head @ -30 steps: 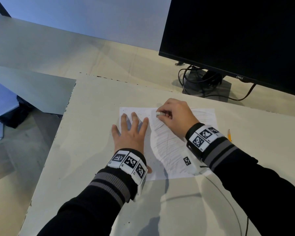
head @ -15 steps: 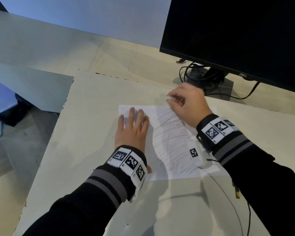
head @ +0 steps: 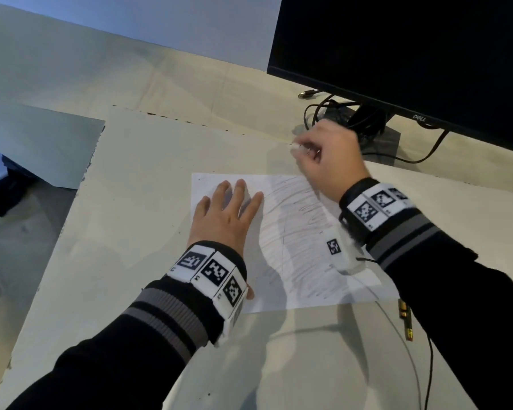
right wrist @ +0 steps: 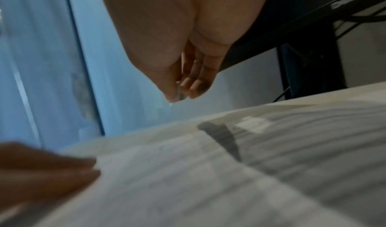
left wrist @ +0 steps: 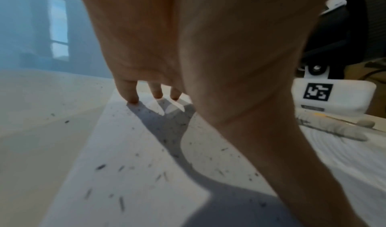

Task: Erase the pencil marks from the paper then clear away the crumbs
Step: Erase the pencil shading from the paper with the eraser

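The paper (head: 293, 241) is pinned flat on the desk (head: 137, 202) by the outspread left hand (head: 225, 216). Beyond its far edge, a small eraser (head: 296, 147) is pinched in the raised right hand (head: 326, 161); the remaining pencil marks (head: 305, 232) lie below and nearer.

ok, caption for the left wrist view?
Left hand pressing scribbled paper flat, eraser crumbs scattered underneath.

I see a pale table (head: 137, 179) under a black monitor (head: 412, 48), with cables (head: 332, 113) at its stand, a bluish wall (head: 166, 19) behind, and possibly a window (left wrist: 59, 27), blurred.
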Tool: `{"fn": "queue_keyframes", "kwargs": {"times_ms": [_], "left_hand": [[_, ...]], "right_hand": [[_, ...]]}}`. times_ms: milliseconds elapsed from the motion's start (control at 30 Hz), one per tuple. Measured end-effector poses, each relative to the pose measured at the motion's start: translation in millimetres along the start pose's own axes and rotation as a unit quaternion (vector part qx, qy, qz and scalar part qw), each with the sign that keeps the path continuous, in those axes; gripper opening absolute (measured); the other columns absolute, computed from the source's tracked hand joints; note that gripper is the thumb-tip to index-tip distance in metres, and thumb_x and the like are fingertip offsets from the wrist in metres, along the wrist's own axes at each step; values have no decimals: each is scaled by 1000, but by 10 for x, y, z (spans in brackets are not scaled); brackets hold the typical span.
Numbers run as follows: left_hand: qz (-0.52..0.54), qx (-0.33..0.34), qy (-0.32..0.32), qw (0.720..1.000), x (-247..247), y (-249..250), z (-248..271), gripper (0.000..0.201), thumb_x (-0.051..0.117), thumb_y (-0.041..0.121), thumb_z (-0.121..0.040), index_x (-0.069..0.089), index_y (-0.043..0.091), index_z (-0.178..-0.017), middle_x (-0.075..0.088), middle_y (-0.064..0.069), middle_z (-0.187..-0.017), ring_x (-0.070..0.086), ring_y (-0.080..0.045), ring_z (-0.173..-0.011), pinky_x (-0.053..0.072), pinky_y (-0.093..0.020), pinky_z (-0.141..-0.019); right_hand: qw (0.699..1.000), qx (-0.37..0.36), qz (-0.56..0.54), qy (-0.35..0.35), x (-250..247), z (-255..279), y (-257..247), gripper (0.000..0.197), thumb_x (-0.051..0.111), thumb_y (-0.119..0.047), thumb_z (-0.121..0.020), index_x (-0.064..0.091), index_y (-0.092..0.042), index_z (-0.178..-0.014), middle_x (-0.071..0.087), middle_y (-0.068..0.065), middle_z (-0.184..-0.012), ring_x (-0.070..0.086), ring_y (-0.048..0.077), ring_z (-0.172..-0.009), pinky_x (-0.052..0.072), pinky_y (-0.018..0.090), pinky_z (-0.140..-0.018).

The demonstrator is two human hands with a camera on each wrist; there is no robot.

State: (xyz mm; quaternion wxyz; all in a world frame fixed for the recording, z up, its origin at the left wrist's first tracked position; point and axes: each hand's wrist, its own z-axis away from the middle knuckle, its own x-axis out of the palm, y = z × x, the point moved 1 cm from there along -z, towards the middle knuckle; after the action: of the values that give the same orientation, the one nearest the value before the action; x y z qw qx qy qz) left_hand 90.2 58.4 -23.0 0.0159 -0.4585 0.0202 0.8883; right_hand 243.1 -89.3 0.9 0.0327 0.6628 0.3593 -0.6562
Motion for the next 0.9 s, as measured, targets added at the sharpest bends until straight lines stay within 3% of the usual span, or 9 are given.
{"fn": "queue_keyframes", "kwargs": {"times_ms": [67, 167, 233, 433, 567, 900], "left_hand": [[-7, -5, 10, 1000, -16, 15, -15, 158, 80, 77, -49, -30, 25, -149, -24, -10, -159, -15, -35, -149, 10, -48, -122], [9, -12, 37, 999, 2, 33, -14, 154, 70, 88, -47, -26, 24, -150, -18, -5, -159, -11, -33, -148, 14, -49, -120], [23, -22, 54, 998, 32, 23, -10, 155, 68, 90, -46, -25, 21, -150, -17, -3, -159, -10, -30, -148, 13, -48, -120], [28, -23, 63, 997, 57, 18, 2, 157, 65, 92, -44, -25, 21, -150, -17, -2, -160, -9, -28, -149, 10, -47, -120], [27, -22, 69, 997, 52, 26, -5, 157, 66, 92, -44, -25, 20, -150, -15, -3, -160, -8, -29, -149, 13, -47, -119], [25, -21, 73, 997, 56, 15, -22, 157, 67, 91, -43, -23, 21, -150, -14, -2, -158, -6, -28, -148, 13, -47, -119]], "right_hand": [[999, -12, -43, 21, -38, -20, 7, 14, 69, -19, -89, 73, -14, -100, 61, -3, -96, 56, 7, -77, 50, 18, -73], [996, -51, -19, -64, 113, 75, -72, 14, 71, -20, -87, 75, -13, -98, 61, -1, -94, 55, 10, -80, 51, 26, -78], [996, -48, -17, -79, 225, 155, -62, 12, 72, -18, -85, 75, -13, -96, 60, -1, -91, 55, 12, -79, 51, 30, -77], [990, -69, -1, -120, 186, 255, -28, 15, 73, -19, -86, 76, -14, -100, 56, -7, -90, 53, 9, -80, 41, 19, -75], [993, -63, 30, -98, 204, 193, -78, 12, 70, -16, -88, 75, -11, -98, 58, -1, -94, 54, 13, -83, 47, 27, -78], [994, -73, 18, -79, 335, 178, -240, 12, 67, -15, -89, 74, -9, -98, 62, 1, -97, 57, 15, -83, 49, 27, -78]]}}
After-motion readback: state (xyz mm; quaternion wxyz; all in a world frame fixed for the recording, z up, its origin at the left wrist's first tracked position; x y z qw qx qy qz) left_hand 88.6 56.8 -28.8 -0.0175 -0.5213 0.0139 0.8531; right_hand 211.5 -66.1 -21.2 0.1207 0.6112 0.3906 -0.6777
